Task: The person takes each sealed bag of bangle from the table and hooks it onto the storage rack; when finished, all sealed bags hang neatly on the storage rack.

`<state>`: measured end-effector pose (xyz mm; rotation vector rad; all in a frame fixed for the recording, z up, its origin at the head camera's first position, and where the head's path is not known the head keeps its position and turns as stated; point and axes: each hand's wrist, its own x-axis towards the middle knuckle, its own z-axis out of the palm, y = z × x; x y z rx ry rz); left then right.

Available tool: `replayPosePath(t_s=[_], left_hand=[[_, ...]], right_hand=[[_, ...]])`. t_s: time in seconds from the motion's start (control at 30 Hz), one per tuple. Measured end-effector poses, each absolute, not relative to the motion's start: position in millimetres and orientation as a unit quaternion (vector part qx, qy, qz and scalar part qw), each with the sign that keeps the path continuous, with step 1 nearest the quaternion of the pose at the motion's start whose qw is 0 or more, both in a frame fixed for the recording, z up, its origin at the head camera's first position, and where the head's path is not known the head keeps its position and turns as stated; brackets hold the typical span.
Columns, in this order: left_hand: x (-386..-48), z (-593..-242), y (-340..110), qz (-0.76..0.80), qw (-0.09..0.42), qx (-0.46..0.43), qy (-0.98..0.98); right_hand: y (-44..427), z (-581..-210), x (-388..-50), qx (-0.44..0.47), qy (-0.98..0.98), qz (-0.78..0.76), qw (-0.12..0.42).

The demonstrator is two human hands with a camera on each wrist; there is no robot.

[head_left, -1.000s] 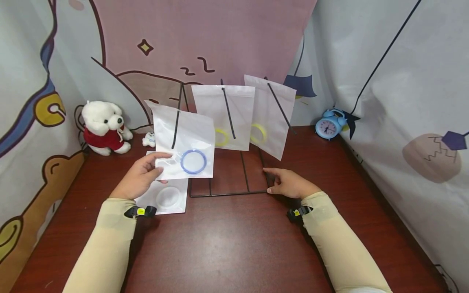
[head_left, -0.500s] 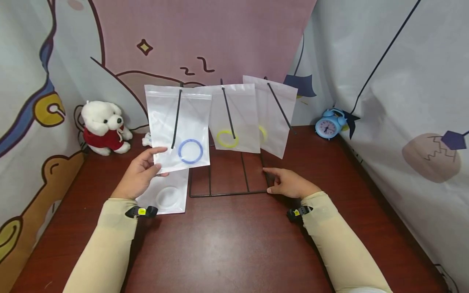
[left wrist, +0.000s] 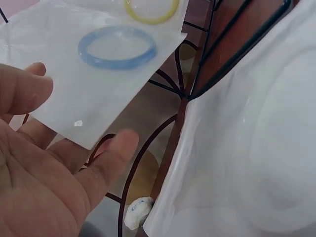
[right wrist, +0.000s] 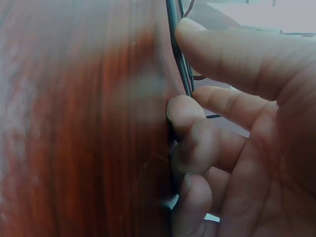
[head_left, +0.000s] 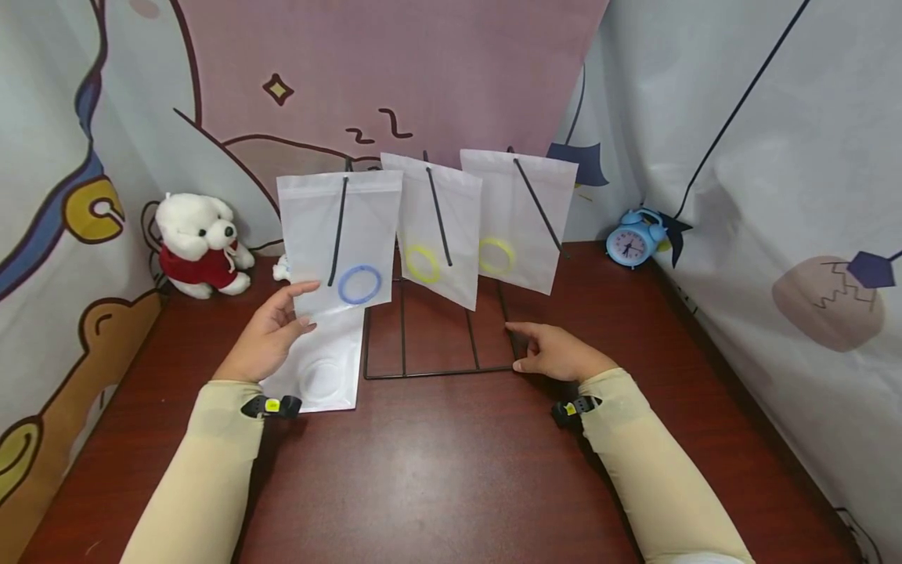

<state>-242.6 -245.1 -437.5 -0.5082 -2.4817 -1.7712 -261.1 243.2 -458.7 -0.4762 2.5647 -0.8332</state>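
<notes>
Evidently the white zip bag with the blue ring (head_left: 317,239) hangs just left of the upper middle of the head frame, its top threaded on the left prong of a black wire rack (head_left: 440,374). It should be light, limp film, slick and easily creased, with the blue ring (left wrist: 117,64) weighting its lower part; the zip strip near the top looks the stiffest place to take hold, and the lower left corner bends easily.

Beside that corner, left of centre, the left hand (head_left: 264,333) has its fingers loosely spread and seems to have no grip on the film, though light contact is hard to rule out. The right hand (head_left: 557,350), right of centre, pinches the rack's near right corner between thumb and forefinger, the other fingers curled.

The rack's uprights are mostly hidden behind the hanging bags. A flat bag with a pale ring (head_left: 327,337), lower left of centre, lies partly under the left hand; the left wrist view cuts it off at the right edge, and whether it is one bag or several cannot be told. In the right wrist view the tabletop (right wrist: 74,173) is blurred.
</notes>
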Motion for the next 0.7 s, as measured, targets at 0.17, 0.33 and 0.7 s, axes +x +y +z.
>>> replayPosePath(t_s=[0.17, 0.33, 0.7], left_hand=[[-244.2, -438.6, -248.0, -0.556, 0.021, -0.162, -0.815], [-244.8, -439.7, -252.4, -0.558, 0.024, -0.159, -0.814], [-244.8, -439.5, -281.6, -0.484, -0.024, -0.072, -0.872]], right_hand=[[242.4, -458.1, -260.4, -0.163, 0.919, -0.296, 0.205], [242.1, -457.9, -260.9, -0.164, 0.921, -0.290, 0.202], [242.8, -459.2, -260.5, -0.171, 0.923, -0.287, 0.191]])
